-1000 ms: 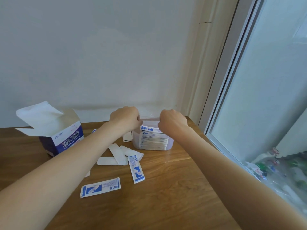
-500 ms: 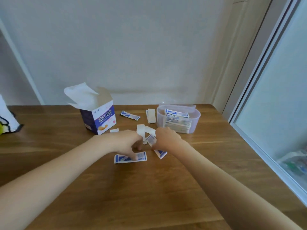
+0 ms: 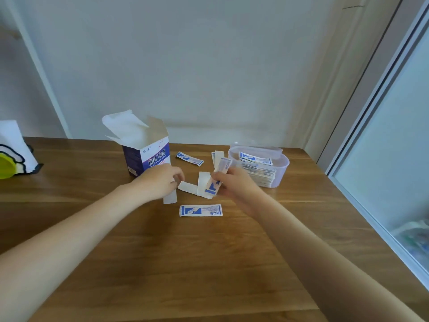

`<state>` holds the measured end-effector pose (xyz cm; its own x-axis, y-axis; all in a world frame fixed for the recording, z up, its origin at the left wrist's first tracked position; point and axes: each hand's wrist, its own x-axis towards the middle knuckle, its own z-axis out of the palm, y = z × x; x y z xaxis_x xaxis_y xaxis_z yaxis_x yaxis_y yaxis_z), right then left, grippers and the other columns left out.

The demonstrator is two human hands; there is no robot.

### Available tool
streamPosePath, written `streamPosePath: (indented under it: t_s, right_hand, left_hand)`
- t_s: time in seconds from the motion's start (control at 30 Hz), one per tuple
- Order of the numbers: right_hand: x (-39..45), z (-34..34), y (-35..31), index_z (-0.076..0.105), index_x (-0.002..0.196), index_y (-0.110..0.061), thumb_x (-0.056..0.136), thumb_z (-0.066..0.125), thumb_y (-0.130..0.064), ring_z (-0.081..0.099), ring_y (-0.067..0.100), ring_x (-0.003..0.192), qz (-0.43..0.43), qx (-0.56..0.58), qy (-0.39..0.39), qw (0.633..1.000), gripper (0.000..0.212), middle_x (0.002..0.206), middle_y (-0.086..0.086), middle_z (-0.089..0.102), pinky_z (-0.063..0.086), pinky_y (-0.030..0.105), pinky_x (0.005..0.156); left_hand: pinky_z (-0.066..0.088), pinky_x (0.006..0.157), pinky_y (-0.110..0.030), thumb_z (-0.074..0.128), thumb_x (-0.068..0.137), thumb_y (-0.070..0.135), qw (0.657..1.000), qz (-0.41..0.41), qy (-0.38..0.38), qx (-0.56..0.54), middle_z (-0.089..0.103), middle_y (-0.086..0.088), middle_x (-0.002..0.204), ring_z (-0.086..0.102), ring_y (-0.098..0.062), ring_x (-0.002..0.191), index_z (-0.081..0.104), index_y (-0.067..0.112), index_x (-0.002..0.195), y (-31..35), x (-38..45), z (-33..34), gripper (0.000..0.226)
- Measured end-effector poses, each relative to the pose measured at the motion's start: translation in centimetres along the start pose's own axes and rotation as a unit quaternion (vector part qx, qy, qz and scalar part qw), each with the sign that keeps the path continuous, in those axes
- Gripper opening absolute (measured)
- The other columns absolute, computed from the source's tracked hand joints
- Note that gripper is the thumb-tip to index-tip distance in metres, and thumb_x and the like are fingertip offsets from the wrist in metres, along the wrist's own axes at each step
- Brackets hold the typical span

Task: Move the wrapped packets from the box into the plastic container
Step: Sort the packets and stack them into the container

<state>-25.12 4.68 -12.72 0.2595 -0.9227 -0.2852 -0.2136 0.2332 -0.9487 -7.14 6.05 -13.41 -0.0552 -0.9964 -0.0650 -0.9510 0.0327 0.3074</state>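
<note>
Far left, a white bag w/ a yellow-green print (image 3: 11, 156) sits at the table (image 3: 209, 263) edge. Next, the box (image 3: 145, 151) stands upright, flaps open, purple front facing the camera. The left hand (image 3: 160, 182) is just in front of it, fingers curled down on a white packet (image 3: 170, 196) lying on the wood; looks like a pinch, but whether it's closed on it I can't tell. A few loose packets (image 3: 200, 210) are scattered btw the hands, one flat w/ its long axis left-right, another (image 3: 189, 158) further back near the box. The right hand (image 3: 234, 184) pinches a blue-printed packet (image 3: 219, 175) btw thumb and fingers, long axis tilted up toward the right. The plastic container (image 3: 278, 168) is just to the right of that hand, near, lid off, already holding a thick stack. So the right hand is nearer by far; prob. a short carry right and slightly back, packet turned to lie along the stack. Surface is smooth brown wood, plain wall behind, a glass sliding door on the right.
</note>
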Motion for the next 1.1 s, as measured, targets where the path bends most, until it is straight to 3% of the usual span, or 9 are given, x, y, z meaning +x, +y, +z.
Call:
streamPosePath:
  t_s: [0.1,0.17,0.23,0.37,0.43,0.53,0.67,0.8,1.1]
  right_hand:
    - [0.1,1.3,1.2,0.055,0.118,-0.008,0.091,0.056,-0.019,0.064,0.022,0.099,-0.018,-0.095,0.041,0.994,0.029,0.109,0.012,0.064,0.053,0.035,0.09]
    - [0.2,1.1,1.4,0.055,0.117,-0.011,0.089,0.059,-0.016,0.065,0.019,0.087,-0.032,-0.112,0.053,0.992,0.029,0.101,0.011,0.064,0.054,0.033,0.086]
    - [0.1,0.7,1.4,0.053,0.119,-0.014,0.086,0.064,-0.012,0.066,0.015,0.078,-0.035,-0.09,0.054,0.994,0.035,0.097,0.008,0.062,0.057,0.032,0.082]
    - [-0.1,0.9,2.0,0.044,0.125,-0.019,0.08,0.071,-0.016,0.067,0.022,0.098,-0.025,-0.086,0.056,0.994,0.053,0.118,0.008,0.058,0.058,0.039,0.08]
    - [-0.4,0.8,2.6,0.052,0.117,-0.016,0.08,0.07,-0.024,0.064,0.016,0.098,-0.044,-0.135,0.064,0.988,0.041,0.109,0.002,0.06,0.059,0.032,0.076]
    - [-0.8,-0.2,2.5,0.059,0.102,-0.016,0.083,0.067,-0.025,0.059,0.011,0.091,-0.137,-0.276,0.113,0.945,0.022,0.098,-0.005,0.06,0.048,0.015,0.066]
    - [-0.8,-0.8,2.4,0.059,0.113,-0.021,0.083,0.064,-0.025,0.049,0.015,0.108,-0.188,-0.466,0.025,0.864,0.031,0.124,-0.001,0.054,0.048,0.034,0.093]
    - [-1.4,0.0,3.3,0.05,0.128,-0.03,0.09,0.055,-0.032,0.033,0.016,0.128,-0.202,-0.551,-0.104,0.803,0.038,0.139,-0.007,0.043,0.029,0.041,0.106]
    - [0.1,-2.1,1.5,0.058,0.118,-0.026,0.088,0.06,-0.032,0.041,0.02,0.122,-0.163,-0.621,-0.039,0.766,0.031,0.129,0.0,0.049,0.033,0.04,0.103]
  left_hand:
    - [0.045,0.098,-0.035,0.04,0.088,-0.009,0.996,-0.013,-0.062,0.065,0.042,0.0,0.14,0.041,-0.023,0.125,0.049,0.028,0.131,-1.1,-0.1,1.0,0.058]
    - [0.043,0.1,-0.038,0.04,0.086,-0.01,0.993,0.001,-0.062,0.099,0.041,0.002,0.141,0.04,-0.024,0.125,0.043,0.031,0.135,-1.7,0.0,1.5,0.064]
    - [0.043,0.101,-0.037,0.044,0.089,-0.003,0.993,0.019,-0.053,0.105,0.044,0.0,0.138,0.042,-0.022,0.123,0.041,0.031,0.137,-1.8,0.2,1.5,0.059]
    - [0.041,0.091,-0.032,0.051,0.093,0.019,0.992,0.044,-0.069,0.1,0.047,-0.003,0.126,0.05,-0.02,0.111,0.033,0.032,0.141,-0.4,0.4,1.1,0.053]
    - [0.037,0.084,-0.029,0.052,0.093,0.023,0.991,0.045,-0.075,0.105,0.045,-0.003,0.126,0.049,-0.019,0.112,0.03,0.033,0.142,0.2,0.7,1.0,0.055]
    - [0.037,0.094,-0.029,0.056,0.09,0.022,0.988,0.059,-0.086,0.11,0.037,0.0,0.135,0.036,-0.019,0.123,0.025,0.034,0.144,0.4,1.2,0.7,0.064]
    - [0.031,0.111,-0.039,0.051,0.09,0.005,0.975,0.103,-0.143,0.136,0.009,0.009,0.156,0.015,-0.022,0.141,0.017,0.038,0.146,1.4,1.7,0.4,0.073]
    - [0.029,0.11,-0.043,0.047,0.091,0.006,0.972,0.104,-0.154,0.147,0.019,0.002,0.151,0.022,-0.027,0.138,0.025,0.045,0.141,2.0,2.6,0.6,0.067]
    - [0.037,0.088,-0.029,0.051,0.093,0.033,0.966,0.155,-0.098,0.184,0.048,0.001,0.117,0.037,-0.017,0.115,0.042,0.025,0.139,1.3,3.5,0.6,0.047]
